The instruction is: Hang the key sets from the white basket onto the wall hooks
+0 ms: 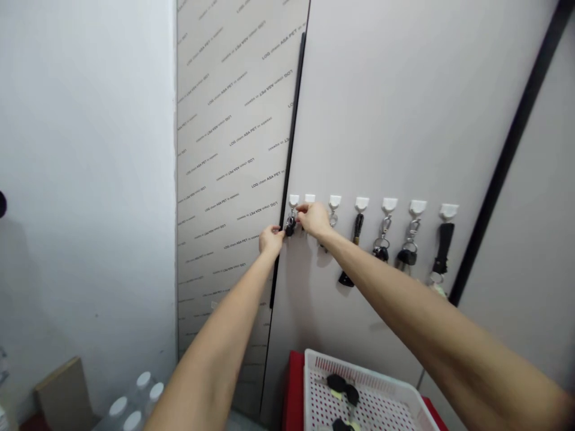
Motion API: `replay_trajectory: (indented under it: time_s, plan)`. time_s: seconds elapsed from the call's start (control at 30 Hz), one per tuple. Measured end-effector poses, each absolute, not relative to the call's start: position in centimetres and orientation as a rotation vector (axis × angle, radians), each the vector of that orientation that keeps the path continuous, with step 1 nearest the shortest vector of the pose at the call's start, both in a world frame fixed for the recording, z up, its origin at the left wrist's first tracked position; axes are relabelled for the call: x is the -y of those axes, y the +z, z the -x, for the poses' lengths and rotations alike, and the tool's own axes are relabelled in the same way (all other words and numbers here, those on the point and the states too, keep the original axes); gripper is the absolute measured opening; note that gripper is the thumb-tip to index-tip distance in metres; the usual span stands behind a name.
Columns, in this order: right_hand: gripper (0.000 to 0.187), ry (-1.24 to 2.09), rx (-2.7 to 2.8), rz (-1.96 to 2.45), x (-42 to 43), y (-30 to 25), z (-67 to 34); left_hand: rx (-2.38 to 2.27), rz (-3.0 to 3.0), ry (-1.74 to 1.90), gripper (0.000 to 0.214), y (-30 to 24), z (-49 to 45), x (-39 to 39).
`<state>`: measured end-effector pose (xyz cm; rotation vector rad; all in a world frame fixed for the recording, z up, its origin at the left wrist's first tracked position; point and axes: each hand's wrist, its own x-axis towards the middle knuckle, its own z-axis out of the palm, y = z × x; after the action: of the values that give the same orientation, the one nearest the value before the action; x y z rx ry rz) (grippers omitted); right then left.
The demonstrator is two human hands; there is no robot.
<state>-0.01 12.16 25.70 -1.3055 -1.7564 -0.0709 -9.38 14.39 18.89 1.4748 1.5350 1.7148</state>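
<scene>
A bunch of keys (290, 226) with black heads hangs from the leftmost white hook (293, 200) on the pale cabinet door. My left hand (271, 240) is closed at its left side, fingertips against the black key heads. From the right, my right hand (315, 219) pinches at the metal clasp and ring just under the hook. Its fingers partly cover that ring and the second hook (309, 198). Another key ring (333, 219) hangs from the third hook (335, 202), partly behind my right wrist.
Farther right, several more hooks carry keys, including a black strap (444, 246) and a key bunch (406, 257). A white perforated basket (368, 369) holding black-headed keys (344, 386) sits below on something red (294, 383). Bottles with white caps (118, 407) stand lower left.
</scene>
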Motion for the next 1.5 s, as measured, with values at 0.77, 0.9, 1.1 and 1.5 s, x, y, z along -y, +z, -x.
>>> replay_trajectory:
  time_s: [0.77,0.9,1.1,1.5]
  plan:
    - [0.02,0.729,1.821,1.777,4.3,-1.2,-15.0,-1.229,-1.832,0.668,0.023,-2.6,-1.5,0.7]
    - [0.017,0.871,1.751,1.702,4.9,-2.1,-15.2,-1.242,-1.81,0.689,0.024,-2.7,-1.4,0.9]
    - [0.014,0.822,1.831,1.637,5.7,-1.6,-15.2,-1.29,-1.831,0.713,0.02,-2.5,-1.5,1.6]
    - [0.008,0.956,1.646,1.611,5.7,1.0,-15.7,-1.152,-1.517,1.064,0.014,-1.0,-2.1,1.3]
